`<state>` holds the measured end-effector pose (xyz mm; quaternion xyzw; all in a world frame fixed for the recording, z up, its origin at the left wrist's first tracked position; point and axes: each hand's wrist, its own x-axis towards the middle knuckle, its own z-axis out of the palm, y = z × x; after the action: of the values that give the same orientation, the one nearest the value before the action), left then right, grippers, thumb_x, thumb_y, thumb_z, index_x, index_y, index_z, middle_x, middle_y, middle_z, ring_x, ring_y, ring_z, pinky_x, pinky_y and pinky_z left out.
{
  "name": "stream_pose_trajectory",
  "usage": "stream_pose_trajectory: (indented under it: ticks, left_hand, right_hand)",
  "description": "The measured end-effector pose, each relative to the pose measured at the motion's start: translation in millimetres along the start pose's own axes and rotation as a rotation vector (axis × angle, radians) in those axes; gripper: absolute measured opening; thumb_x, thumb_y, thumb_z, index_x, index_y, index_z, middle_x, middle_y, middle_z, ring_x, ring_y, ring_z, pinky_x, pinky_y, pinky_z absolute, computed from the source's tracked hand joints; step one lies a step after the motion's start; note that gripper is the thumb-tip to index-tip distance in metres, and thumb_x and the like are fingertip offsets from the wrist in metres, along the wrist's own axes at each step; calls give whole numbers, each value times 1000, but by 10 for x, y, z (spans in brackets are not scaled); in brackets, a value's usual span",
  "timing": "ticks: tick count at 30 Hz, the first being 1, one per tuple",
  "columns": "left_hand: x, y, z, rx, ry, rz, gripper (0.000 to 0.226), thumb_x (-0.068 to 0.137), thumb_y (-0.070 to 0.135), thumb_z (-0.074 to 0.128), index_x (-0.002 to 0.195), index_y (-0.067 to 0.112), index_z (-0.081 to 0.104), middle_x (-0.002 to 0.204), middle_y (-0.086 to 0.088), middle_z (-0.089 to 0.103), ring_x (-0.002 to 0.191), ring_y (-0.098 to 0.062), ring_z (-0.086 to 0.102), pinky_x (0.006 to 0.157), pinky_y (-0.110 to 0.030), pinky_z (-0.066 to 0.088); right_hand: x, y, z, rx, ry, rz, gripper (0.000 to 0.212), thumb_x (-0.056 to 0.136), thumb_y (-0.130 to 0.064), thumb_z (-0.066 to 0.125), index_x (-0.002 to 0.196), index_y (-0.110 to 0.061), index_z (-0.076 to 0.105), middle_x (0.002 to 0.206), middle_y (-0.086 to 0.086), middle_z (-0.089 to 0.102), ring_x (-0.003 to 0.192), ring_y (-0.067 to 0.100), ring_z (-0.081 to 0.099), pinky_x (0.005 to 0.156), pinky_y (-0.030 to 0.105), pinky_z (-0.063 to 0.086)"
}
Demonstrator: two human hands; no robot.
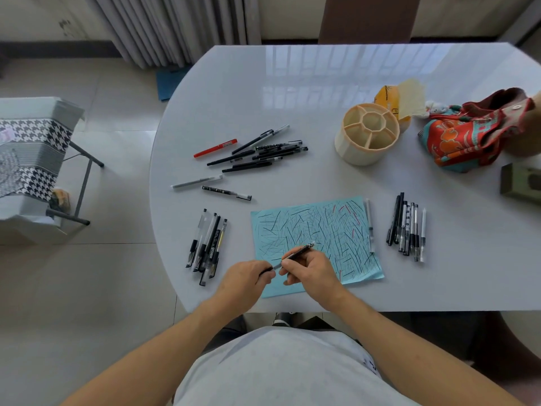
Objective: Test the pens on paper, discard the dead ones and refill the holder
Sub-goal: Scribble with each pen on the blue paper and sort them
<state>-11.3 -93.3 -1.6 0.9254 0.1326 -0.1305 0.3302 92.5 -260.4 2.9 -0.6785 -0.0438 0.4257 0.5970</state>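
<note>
A light blue paper (328,230) covered in pen strokes lies near the table's front edge. Over its lower left part, my right hand (310,273) grips the barrel of a black pen (298,253), while my left hand (248,278) pinches the pen's cap end. The cream pen holder (366,136), with its compartments showing nothing inside, stands at the back right. Pens lie in groups: a pile (257,153) with a red pen (215,148) behind the paper, a bundle (206,247) left of the paper, a row (407,227) right of it, and one clear pen (370,227) on the paper's right edge.
The white table (322,92) has a rounded left edge. A colourful cloth bag (468,136), a yellow packet (389,98) and a dark green box (521,183) sit at the right. Two single pens (210,186) lie mid-left. A chair with houndstooth cloth (32,150) stands on the floor at left.
</note>
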Motion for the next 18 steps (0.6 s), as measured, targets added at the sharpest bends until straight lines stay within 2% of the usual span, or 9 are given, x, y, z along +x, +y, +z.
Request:
stream_pose_trajectory:
  ticks: [5,9,10,12,13,15,18]
  left_hand:
    - [38,10,-63,-21,0,-27,23,97,34,50,77,25,58,72,11,65,67,-12,58,65,-38,49]
    - [102,21,-106,-78,-5,-12,27,96,41,49,81,24,62,71,10,62,66,-9,55,61,-35,46]
    - [119,26,-121,-85,-8,-3,25,96,44,49,87,27,65,78,12,64,71,-8,56,65,-33,46]
    - [139,-17,-133,-74,-12,9,29,97,47,51,115,29,65,111,13,66,102,-7,58,88,-33,49]
    - [132,-66,-131,-56,-9,15,36,97,48,52,126,27,61,126,11,62,118,-8,53,100,-33,45]
    - [93,-182,-127,-17,9,41,41,98,44,53,135,25,56,141,7,53,133,-10,41,111,-31,36]
    - [37,-343,-102,92,-11,124,42,97,34,55,137,22,54,150,0,44,142,-18,31,118,-33,26]
  right_hand:
    - [39,-43,57,-30,19,-5,3,96,-10,67,96,-9,70,80,13,77,64,20,67,69,35,62]
    - [152,-127,66,-31,10,24,6,99,-12,62,99,-8,66,81,4,75,69,19,68,69,33,61]
    - [200,-163,47,-15,17,38,8,100,-12,60,101,-7,66,85,6,75,71,19,69,69,33,61]
    - [307,-254,-86,21,92,65,11,102,-9,55,107,-6,64,94,13,75,69,19,68,67,32,60]
    - [359,-302,-214,5,153,75,13,102,-9,54,112,-7,62,96,15,74,66,17,67,65,32,60]
    - [439,-376,-567,-200,286,80,20,104,-14,53,123,-10,59,98,14,71,64,15,64,63,32,60]
    - [473,-392,-1146,-662,445,74,31,105,-29,51,132,-13,55,91,6,66,67,15,63,52,26,52]
